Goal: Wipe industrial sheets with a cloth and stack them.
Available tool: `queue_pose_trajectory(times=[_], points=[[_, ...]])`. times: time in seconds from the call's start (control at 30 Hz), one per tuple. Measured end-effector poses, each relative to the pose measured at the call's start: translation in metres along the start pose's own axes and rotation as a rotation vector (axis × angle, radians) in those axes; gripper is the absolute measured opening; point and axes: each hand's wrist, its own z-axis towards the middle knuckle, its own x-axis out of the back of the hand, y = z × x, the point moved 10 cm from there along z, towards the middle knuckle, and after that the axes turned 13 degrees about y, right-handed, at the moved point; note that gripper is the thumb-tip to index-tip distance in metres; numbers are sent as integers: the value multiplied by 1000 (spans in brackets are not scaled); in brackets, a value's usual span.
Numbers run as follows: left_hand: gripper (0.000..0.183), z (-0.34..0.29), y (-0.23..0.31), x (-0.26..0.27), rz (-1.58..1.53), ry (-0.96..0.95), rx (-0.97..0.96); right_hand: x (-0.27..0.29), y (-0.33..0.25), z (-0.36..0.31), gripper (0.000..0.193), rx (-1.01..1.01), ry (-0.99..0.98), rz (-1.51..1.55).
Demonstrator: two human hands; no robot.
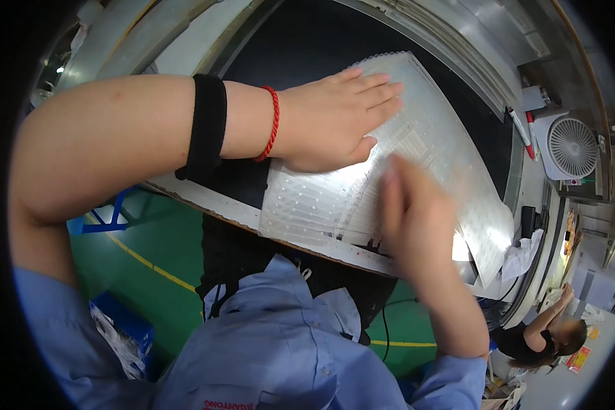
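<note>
A large, shiny translucent plastic sheet lies on a black work surface. Rows of small dots and fine lines run across it, and its right end curls up over the table's edge. My left hand rests flat on the upper left part of the sheet, fingers stretched out and slightly apart. Over the sheet's middle, nearer to me, is my right hand; motion smears its fingers, so I cannot make out whether they hold anything. A black band and a red braided cord circle my left arm and wrist.
A white fan stands on the right, beside a red marker. Crumpled white tissue lies near the table's right corner. A blue bin stands on the green floor at lower left. Another person is farther right.
</note>
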Motion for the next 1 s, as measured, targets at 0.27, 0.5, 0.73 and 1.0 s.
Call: queue_pose_trajectory(times=[0.27,0.5,0.73,1.0], points=[[60,0,1,-1,21,-10,-5,1,22,22,20,-139,23,-57],[61,1,0,0,20,-17,-3,19,21,34,23,-114,94,-38],[60,2,1,-1,5,-22,-3,-3,-19,-18,20,-14,-95,244],[59,2,0,-3,13,-18,3,-2,-15,-25,18,25,-8,170]])
